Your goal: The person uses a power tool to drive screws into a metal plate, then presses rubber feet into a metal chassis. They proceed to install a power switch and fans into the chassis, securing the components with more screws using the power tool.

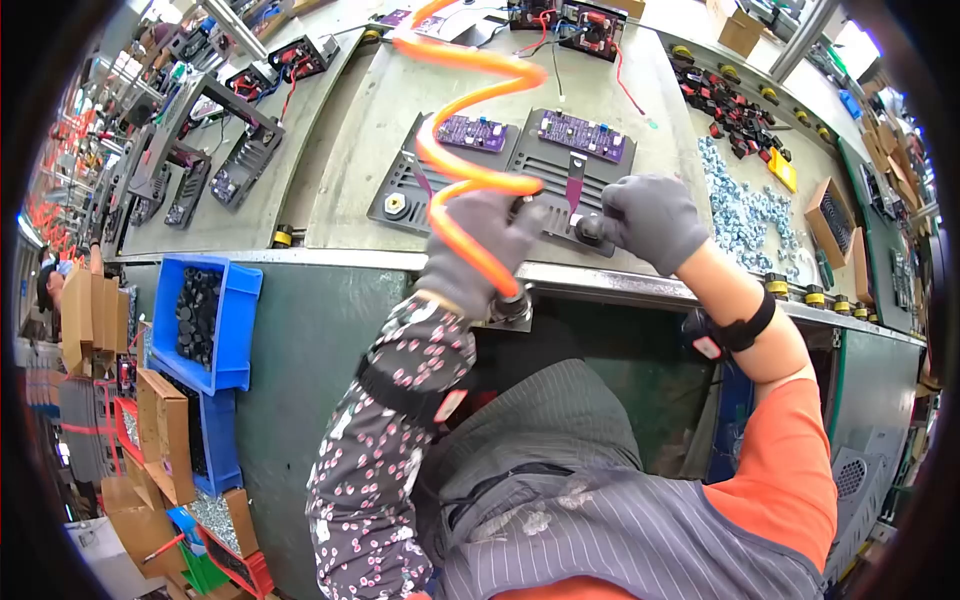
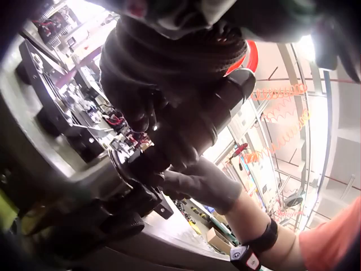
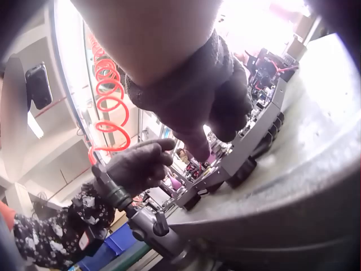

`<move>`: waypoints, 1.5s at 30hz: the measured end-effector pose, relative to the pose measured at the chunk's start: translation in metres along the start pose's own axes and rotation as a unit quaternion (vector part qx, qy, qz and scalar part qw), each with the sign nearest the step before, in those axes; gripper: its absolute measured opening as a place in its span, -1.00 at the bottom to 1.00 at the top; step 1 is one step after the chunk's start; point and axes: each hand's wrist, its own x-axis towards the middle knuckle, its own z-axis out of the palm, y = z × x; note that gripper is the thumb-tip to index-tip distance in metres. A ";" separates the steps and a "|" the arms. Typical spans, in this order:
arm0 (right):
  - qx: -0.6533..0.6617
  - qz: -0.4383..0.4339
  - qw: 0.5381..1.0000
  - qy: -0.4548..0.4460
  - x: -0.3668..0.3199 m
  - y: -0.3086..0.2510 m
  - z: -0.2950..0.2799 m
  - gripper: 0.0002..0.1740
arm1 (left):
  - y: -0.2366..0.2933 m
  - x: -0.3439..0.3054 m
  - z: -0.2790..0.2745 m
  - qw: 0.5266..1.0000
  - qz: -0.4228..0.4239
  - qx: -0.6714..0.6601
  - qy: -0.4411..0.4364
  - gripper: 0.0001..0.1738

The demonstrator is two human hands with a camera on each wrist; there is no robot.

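Observation:
My gloved left hand (image 1: 475, 245) is at the front edge of the left grey slotted plate (image 1: 410, 165), behind the orange coiled hose (image 1: 470, 182). In the right wrist view, the left hand's fingers (image 3: 141, 166) reach out loosely, with nothing visible in them. The hose's black ringed end (image 3: 118, 195) and a metal fitting (image 3: 155, 228) stand in front of it. My gloved right hand (image 1: 655, 220) has its fingers curled at a black round knob (image 1: 590, 230) by the front corner of the right slotted plate (image 1: 545, 165). Purple circuit boards (image 1: 580, 135) lie along both plates' far edges.
To the right sit loose blue-white small parts (image 1: 740, 205), black-and-red parts (image 1: 725, 105), a yellow piece (image 1: 782, 170) and a cardboard box (image 1: 835, 220). A blue bin (image 1: 250, 320) of black round pieces stands at the lower left. Wired assemblies (image 1: 590, 28) are at the back.

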 end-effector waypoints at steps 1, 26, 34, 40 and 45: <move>0.071 -0.068 0.984 0.149 0.001 0.004 0.015 -0.57 | -0.001 -0.008 -0.011 1.000 -0.002 0.000 0.015 -0.68; 0.438 -0.022 0.862 0.256 0.014 0.015 0.081 -0.49 | -0.069 -0.115 -0.075 0.940 -0.087 0.325 -0.052 -0.13; 0.362 0.004 0.884 0.296 0.009 0.006 0.087 -0.52 | -0.065 -0.068 -0.036 0.947 -0.040 0.312 -0.067 -0.13; 0.337 -0.030 0.857 0.390 0.011 0.003 0.096 -0.59 | -0.068 -0.070 -0.038 0.945 -0.028 0.318 -0.071 -0.14; 0.407 -0.070 0.828 0.380 -0.014 -0.012 0.087 -0.58 | -0.066 -0.081 -0.038 0.933 -0.065 0.349 -0.061 -0.03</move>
